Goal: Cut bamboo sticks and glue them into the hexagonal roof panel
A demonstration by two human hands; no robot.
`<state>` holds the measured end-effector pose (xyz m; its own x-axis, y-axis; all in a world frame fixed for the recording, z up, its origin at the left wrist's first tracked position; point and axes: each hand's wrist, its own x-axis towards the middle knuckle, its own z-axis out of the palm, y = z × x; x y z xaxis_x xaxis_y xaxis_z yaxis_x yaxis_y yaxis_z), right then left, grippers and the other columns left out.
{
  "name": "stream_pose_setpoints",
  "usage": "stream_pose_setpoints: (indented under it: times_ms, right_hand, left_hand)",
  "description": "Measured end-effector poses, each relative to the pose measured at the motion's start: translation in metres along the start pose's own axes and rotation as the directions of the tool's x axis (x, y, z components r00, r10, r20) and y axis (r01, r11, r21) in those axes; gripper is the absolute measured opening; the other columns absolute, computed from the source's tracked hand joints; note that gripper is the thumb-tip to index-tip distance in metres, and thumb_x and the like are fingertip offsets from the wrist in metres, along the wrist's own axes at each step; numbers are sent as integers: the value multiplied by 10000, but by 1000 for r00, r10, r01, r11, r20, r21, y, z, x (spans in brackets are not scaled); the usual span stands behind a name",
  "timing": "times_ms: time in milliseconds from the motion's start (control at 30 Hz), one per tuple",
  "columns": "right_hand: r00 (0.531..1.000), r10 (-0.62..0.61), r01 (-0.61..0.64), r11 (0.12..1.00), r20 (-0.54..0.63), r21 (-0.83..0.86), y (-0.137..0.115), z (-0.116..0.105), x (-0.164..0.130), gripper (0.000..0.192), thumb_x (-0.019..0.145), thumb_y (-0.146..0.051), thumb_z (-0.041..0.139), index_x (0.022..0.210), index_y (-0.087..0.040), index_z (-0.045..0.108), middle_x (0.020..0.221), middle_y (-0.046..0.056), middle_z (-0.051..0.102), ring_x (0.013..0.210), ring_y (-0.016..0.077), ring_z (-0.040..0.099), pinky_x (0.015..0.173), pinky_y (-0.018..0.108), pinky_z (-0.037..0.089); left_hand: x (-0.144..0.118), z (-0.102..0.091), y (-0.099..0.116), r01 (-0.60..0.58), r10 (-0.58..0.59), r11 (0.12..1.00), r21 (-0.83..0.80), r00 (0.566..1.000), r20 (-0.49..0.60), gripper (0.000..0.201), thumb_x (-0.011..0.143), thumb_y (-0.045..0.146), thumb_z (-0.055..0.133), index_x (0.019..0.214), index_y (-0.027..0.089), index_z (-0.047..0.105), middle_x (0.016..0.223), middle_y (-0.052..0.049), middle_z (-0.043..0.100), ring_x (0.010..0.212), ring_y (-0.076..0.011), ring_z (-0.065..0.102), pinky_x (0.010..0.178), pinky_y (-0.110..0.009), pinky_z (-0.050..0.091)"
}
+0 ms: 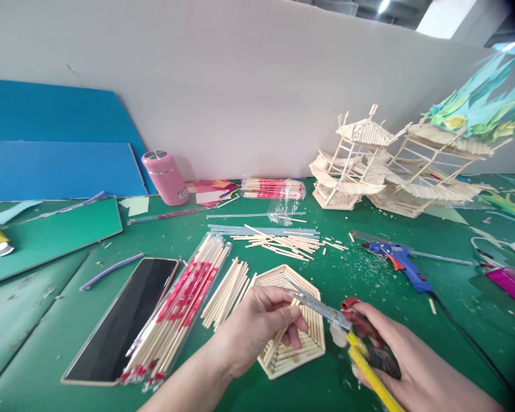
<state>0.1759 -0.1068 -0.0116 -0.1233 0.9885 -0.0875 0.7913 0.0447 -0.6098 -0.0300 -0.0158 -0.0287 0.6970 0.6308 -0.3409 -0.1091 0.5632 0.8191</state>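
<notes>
At the near edge of the bench, the left hand (257, 326) pinches a thin stick over the hexagonal stick panel (294, 320). The right hand (395, 360) has its grip closed around the cutting pliers (347, 326), whose blades point left toward the stick, long axis running left-right.

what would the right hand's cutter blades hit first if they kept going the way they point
The right hand aims the cutters up and left, at the stick pinched in the left hand. That stick looks first in line, over the hexagonal stick panel, though depth is unclear.
</notes>
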Motion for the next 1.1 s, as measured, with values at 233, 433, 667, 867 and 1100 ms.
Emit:
stream_pose_setpoints:
  times_ms: [233, 433, 667, 867, 1100]
  right_hand:
    - [998, 16, -15, 1000, 59, -17, 4, -2, -4, 437, 755, -362, 526, 1141, -185, 426, 1045, 100, 646, 909, 246, 630, 563, 210, 566]
    - [1000, 4, -2, 995, 19, -98, 4, 1, -6, 413, 719, -341, 559, 1091, -177, 488, 972, 106, 665, 867, 247, 641, 604, 242, 563]
    - [999, 30, -29, 999, 36, -26, -5, 4, -1, 208, 690, -275, 520, 887, -216, 549, 626, 24, 650, 633, 214, 649, 451, 243, 519]
    - [1000, 20, -19, 1000, 3, -14, -7, 5, -3, 160, 647, -258, 500, 801, -214, 514, 575, 12, 619, 508, 182, 610, 412, 236, 483]
    - [995, 51, -54, 998, -88, -31, 5, 17, -9, 286, 631, -252, 534, 915, -217, 553, 638, 26, 653, 612, 216, 643, 487, 252, 524]
  left_hand:
    - [-1, 1, 0, -68, 70, 988, 138, 998, -8, 191, 715, 303, 616, 694, 117, 653, 650, -19, 596, 498, -75, 498, 528, -223, 396]
    - [-2, -3, -4, -140, 138, 946, 293, 990, 28, 205, 775, 287, 541, 726, 130, 664, 663, -15, 567, 540, -76, 442, 545, -213, 387]
    - [-7, -2, 1, -188, 181, 899, 397, 982, 57, 231, 795, 290, 503, 733, 134, 661, 671, -24, 554, 564, -94, 413, 539, -219, 358]
    - [-9, 0, 5, -173, 151, 902, 397, 985, 86, 233, 792, 295, 506, 723, 130, 655, 660, -19, 547, 575, -100, 411, 538, -218, 344]
    - [-9, 2, 6, -188, 168, 897, 401, 982, 84, 238, 800, 276, 498, 677, 129, 640, 678, -26, 558, 598, -106, 431, 551, -217, 353]
